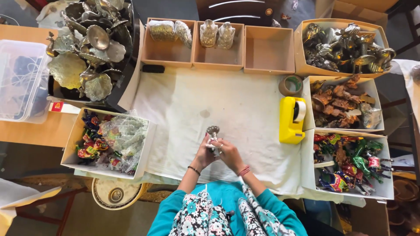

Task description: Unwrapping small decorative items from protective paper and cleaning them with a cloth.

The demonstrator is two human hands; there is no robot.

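Note:
Both my hands meet over the near middle of a white cloth (227, 105). They hold a small silver metal figurine (213, 130) whose rounded top sticks out above my fingers. My left hand (204, 153) wraps its lower part from the left. My right hand (227, 154) covers it from the right, with a ring on one finger. The base of the figurine is hidden between my palms.
Three wooden trays (218, 57) line the far edge, two holding wrapped figurines. A yellow tape dispenser (292, 120) and a tape roll (291, 85) sit right. Boxes of metal figures (341, 46), brown figures (341, 105) and colourful toys (350, 164) stand right. A toy box (107, 142) and metal leaf dishes (87, 48) lie left.

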